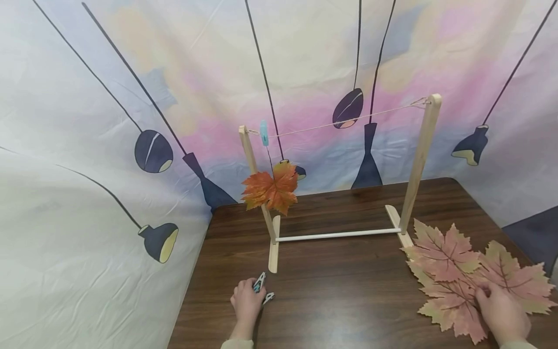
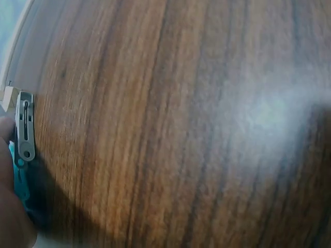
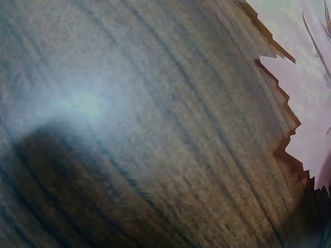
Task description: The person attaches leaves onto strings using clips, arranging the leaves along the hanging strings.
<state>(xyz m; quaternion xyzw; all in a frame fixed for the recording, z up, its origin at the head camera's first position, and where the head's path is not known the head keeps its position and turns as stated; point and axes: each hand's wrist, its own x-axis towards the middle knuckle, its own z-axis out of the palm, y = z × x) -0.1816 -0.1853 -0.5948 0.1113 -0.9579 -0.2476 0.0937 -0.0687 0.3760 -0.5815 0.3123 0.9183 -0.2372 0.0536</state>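
My left hand (image 1: pixel 247 301) is low over the table's front left and grips small clothespins, a grey one (image 2: pixel 25 126) and a teal one (image 2: pixel 19 178) below it. A pale clothespin tip (image 1: pixel 268 297) shows beside the thumb. At the front right, my right hand (image 1: pixel 503 312) pinches pink-and-green artificial maple leaves (image 1: pixel 449 252) near their stems, several of them overlapping. One leaf's jagged edge (image 3: pixel 305 113) shows in the right wrist view. An orange maple leaf (image 1: pixel 272 188) hangs by its stem from a light blue clothespin (image 1: pixel 264 133) on the string (image 1: pixel 324 127).
A wooden stand with a left post (image 1: pixel 249 150), a taller-looking right post (image 1: pixel 420 165) and a white crossbar (image 1: pixel 335 235) stands on the brown table (image 1: pixel 331 281). Its right foot (image 1: pixel 394 218) is partly under the leaves. A cloth (image 1: pixel 287 58) printed with lamps hangs behind.
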